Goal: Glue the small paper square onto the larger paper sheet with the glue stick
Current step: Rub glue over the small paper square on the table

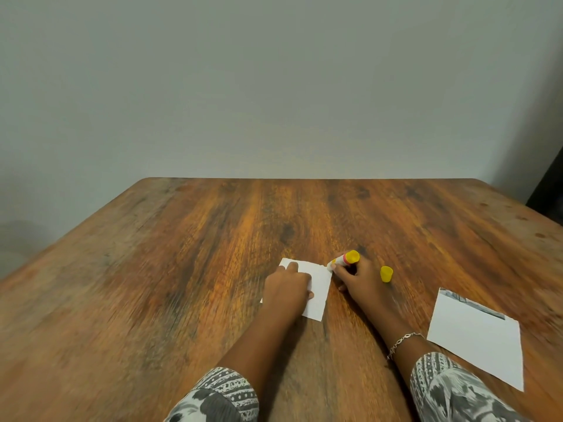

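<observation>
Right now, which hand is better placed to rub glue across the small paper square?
The right hand: it grips the glue stick, whose tip is at the small paper square's far corner. The left hand lies on that square, pressing it down.

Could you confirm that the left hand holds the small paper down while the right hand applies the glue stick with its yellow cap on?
No: the head view shows the yellow cap off, on the table beside the right hand. Otherwise yes: the left hand holds the small paper down while the right applies the glue stick.
</observation>
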The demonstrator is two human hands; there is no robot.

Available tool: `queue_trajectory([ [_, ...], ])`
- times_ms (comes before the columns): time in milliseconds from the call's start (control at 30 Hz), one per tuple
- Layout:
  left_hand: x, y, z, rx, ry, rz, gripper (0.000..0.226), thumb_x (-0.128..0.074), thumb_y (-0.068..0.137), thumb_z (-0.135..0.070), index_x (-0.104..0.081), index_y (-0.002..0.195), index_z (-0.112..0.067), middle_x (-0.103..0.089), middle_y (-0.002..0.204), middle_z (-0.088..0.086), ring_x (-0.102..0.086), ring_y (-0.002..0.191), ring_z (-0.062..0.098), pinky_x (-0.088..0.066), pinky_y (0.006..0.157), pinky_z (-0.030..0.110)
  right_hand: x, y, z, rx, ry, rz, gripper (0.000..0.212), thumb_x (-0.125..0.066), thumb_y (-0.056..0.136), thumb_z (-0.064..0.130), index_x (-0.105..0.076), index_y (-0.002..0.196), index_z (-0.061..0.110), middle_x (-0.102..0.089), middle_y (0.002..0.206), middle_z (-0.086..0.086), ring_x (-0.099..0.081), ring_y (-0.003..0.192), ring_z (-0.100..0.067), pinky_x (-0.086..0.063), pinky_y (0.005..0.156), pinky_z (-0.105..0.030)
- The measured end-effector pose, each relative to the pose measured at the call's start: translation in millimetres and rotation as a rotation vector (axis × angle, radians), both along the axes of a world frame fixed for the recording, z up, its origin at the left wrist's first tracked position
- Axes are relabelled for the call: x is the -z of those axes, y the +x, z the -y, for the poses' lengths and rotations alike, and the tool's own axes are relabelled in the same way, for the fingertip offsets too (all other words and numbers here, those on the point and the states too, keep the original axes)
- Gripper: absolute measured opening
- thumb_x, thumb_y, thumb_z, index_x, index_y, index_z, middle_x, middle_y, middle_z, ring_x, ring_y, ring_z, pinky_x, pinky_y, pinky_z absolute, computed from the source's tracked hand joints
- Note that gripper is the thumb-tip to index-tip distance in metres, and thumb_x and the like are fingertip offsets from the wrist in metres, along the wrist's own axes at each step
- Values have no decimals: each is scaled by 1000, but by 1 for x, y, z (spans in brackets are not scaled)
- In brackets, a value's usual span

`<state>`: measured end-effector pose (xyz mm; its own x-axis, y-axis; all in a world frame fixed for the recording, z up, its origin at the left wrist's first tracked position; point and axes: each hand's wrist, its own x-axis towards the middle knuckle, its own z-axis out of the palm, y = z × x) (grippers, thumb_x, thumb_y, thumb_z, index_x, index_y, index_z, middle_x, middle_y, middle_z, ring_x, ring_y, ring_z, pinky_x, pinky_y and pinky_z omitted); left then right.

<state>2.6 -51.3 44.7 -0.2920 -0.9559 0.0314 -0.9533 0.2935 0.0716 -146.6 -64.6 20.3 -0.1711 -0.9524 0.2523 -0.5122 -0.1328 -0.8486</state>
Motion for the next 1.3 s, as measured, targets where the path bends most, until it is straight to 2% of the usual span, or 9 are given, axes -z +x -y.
queue_trajectory([
  [267,-1,1,1,3,5,-22,38,-52,91,-32,-52,126,-19,-50,131,9,-50,113,24,-47,87,32,3,0,0,4,13,-26,8,-61,84,19,-66,89,14,-70,87,-6,-63,74,-19,-51,64,-29],
  [400,-1,2,3,7,8,-32,39,-52,91,-32,-52,127,-19,-49,133,8,-49,115,25,-46,87,32,0,0,-6,-38,-9,-44,10,-63,83,16,-66,91,12,-69,89,-3,-61,81,-13,-44,64,-19],
  [567,-1,2,2,3,4,-20,38,-52,91,-33,-53,127,-20,-49,132,8,-49,114,25,-46,84,32,-4,1,-15,-78,-20,-69,12,-63,83,16,-65,95,11,-68,92,-1,-58,80,-8,-40,63,-13],
  [733,0,2,1,1,-2,-22,38,-52,91,-32,-53,126,-19,-51,130,7,-50,112,24,-47,83,31,-4,1,-25,-86,-38,-107,12,-64,83,18,-65,93,12,-66,86,2,-56,75,-2,-38,59,-1],
  [800,0,2,0,1,-9,-18,37,-52,91,-29,-52,127,-19,-50,131,8,-50,112,24,-47,84,31,-2,1,-27,-99,-35,-96,11,-64,83,19,-65,92,14,-68,89,2,-59,79,-6,-40,62,-7],
  [900,-1,2,-2,4,-18,-5,36,-51,92,-26,-51,128,-20,-49,132,9,-50,113,24,-47,84,32,1,0,-28,-114,-26,-79,11,-65,82,21,-66,92,18,-69,92,2,-61,84,-9,-46,69,-24],
  [1033,0,2,-1,12,-25,-1,37,-50,92,-25,-51,129,-20,-51,130,8,-51,111,23,-47,82,30,2,0,-35,-147,-18,-94,13,-67,80,24,-66,93,23,-69,94,5,-62,88,-8,-48,72,-25],
  [1133,2,1,-1,11,-25,8,38,-50,92,-25,-49,130,-20,-50,130,8,-50,110,23,-47,81,30,2,1,-42,-156,-14,-107,13,-67,80,27,-65,93,26,-70,94,6,-62,88,-9,-50,76,-32],
  [1300,2,2,-2,19,-32,39,40,-50,93,-25,-47,132,-19,-49,132,8,-51,111,23,-48,83,31,-1,5,-53,-183,-35,-103,12,-68,79,24,-64,89,30,-69,90,6,-62,85,-10,-50,75,-34],
])
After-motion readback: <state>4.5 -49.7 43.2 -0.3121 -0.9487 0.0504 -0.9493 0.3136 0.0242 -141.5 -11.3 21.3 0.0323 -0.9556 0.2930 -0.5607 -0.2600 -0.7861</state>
